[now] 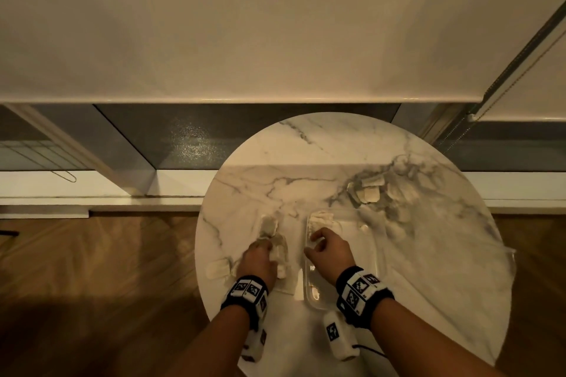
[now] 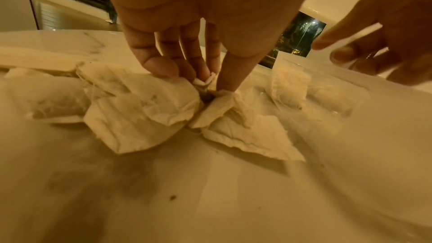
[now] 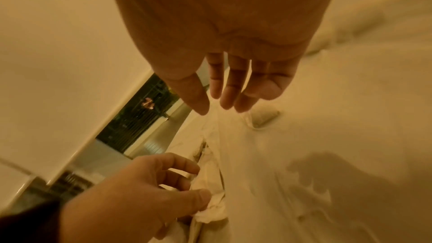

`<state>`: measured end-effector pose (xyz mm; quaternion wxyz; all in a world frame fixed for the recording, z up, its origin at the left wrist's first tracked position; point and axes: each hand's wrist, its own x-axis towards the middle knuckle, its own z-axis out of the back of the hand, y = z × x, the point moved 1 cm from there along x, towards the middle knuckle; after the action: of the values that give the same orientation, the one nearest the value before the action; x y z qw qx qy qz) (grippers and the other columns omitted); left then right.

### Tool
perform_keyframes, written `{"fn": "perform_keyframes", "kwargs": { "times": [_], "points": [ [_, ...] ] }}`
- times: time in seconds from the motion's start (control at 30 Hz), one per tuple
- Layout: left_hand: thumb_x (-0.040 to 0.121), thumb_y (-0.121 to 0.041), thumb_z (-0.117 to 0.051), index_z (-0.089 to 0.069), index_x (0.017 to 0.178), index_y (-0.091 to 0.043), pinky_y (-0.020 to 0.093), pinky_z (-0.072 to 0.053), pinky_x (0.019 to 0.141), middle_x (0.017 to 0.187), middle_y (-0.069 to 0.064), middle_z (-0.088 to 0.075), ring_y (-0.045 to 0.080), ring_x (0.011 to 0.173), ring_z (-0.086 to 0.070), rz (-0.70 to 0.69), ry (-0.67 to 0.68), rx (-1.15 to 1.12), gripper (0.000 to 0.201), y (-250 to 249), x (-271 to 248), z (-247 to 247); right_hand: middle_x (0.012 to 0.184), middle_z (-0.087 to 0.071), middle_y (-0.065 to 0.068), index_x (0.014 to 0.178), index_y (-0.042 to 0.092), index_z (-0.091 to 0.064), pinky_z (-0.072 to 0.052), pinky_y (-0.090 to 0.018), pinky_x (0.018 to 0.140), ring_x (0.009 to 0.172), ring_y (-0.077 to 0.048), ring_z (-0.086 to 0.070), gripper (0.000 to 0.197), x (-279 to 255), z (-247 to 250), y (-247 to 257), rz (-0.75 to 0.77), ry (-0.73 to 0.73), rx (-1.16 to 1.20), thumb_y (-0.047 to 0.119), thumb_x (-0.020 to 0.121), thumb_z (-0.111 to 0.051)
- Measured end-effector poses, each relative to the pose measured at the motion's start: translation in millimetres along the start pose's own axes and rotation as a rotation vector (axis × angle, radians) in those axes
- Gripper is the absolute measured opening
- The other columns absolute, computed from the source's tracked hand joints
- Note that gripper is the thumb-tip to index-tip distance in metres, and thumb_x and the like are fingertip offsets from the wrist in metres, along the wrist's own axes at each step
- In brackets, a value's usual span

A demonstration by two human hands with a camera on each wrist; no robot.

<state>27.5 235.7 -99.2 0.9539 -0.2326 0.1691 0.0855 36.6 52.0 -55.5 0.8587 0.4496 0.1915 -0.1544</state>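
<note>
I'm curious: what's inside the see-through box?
A few tea bags lie at the far end of the clear box. The right hand covers part of the inside.

Looks like a home, prob. a living rm or apt corner by a window. Herringbone wood floor (image 1: 107,269) at 8 o'clock, white roller blind (image 1: 245,24) at 12 w/ bead chain (image 1: 505,78) at 2, dark low window glass (image 1: 245,138) under it, white sill (image 1: 76,184) at 9. Small round marble-look table (image 1: 337,159) at 5, w/ tea bags (image 1: 269,225) & a clear plastic tray (image 1: 374,254) on it. Left-wrist view: night outside, street lamp (image 2: 314,22) lit.
</note>
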Motion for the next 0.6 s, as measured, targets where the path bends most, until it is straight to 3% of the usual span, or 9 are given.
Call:
{"fn": "perform_keyframes", "kwargs": {
  "times": [0.13,0.23,0.3,0.4,0.5,0.6],
  "points": [
    [0.083,-0.021,-0.065,-0.057,0.116,-0.018,0.031,-0.047,0.091,0.119,0.005,-0.06,0.024,0.109,-0.058,-0.027,-0.022,-0.039,0.033,3.4,-3.8,0.6,0.081,-0.064,0.004,0.106,0.017,-0.069,-0.051,-0.02,0.069,0.071,-0.01,-0.06,0.02,0.1,-7.7,29.9,0.131,0.089,-0.088,0.017,0.086,-0.065],
    [0.083,-0.018,-0.066,-0.058,0.115,-0.017,0.029,-0.046,0.091,0.118,0.004,-0.06,0.022,0.108,-0.058,-0.043,-0.05,-0.076,0.033,5.5,-8.0,-0.5,0.099,-0.059,-0.002,0.118,0.016,-0.066,-0.062,-0.033,0.066,0.077,-0.023,-0.071,0.032,13.1,-25.3,43.0,0.037,0.274,-0.132,0.011,0.088,-0.06],
    [0.083,-0.016,-0.065,-0.059,0.113,-0.016,0.03,-0.047,0.09,0.117,0.004,-0.06,0.023,0.108,-0.058,-0.044,-0.069,-0.087,0.031,6.2,-11.4,0.1,0.106,-0.063,-0.007,0.124,0.016,-0.063,-0.063,-0.039,0.07,0.082,-0.026,-0.073,0.039,22.0,-35.7,47.0,-0.065,0.375,-0.191,0.007,0.086,-0.058],
    [0.083,-0.014,-0.063,-0.059,0.111,-0.017,0.032,-0.048,0.09,0.116,0.004,-0.061,0.023,0.106,-0.059,-0.04,-0.08,-0.101,0.029,6.8,-14.8,0.6,0.106,-0.071,-0.015,0.115,0.012,-0.065,-0.061,-0.042,0.079,0.088,-0.029,-0.073,0.031,33.1,-46.8,49.5,-0.127,0.45,-0.302,0.01,0.086,-0.055],
    [0.081,-0.016,-0.062,-0.059,0.108,-0.019,0.034,-0.049,0.089,0.115,0.004,-0.061,0.024,0.104,-0.06,-0.04,-0.085,-0.121,0.027,7.6,-15.2,0.0,0.101,-0.072,-0.014,0.106,0.003,-0.067,-0.061,-0.042,0.08,0.091,-0.03,-0.072,0.025,41.5,-56.7,48.0,-0.141,0.483,-0.387,0.016,0.086,-0.058],
    [0.084,-0.018,-0.061,-0.058,0.11,-0.02,0.034,-0.048,0.09,0.116,0.004,-0.06,0.023,0.105,-0.058,-0.037,-0.082,-0.128,0.027,7.7,-16.1,-1.6,0.101,-0.07,-0.014,0.106,0.0,-0.064,-0.059,-0.039,0.081,0.095,-0.03,-0.07,0.026,43.9,-60.5,49.7,-0.118,0.435,-0.443,0.017,0.09,-0.054]
  ]
}}
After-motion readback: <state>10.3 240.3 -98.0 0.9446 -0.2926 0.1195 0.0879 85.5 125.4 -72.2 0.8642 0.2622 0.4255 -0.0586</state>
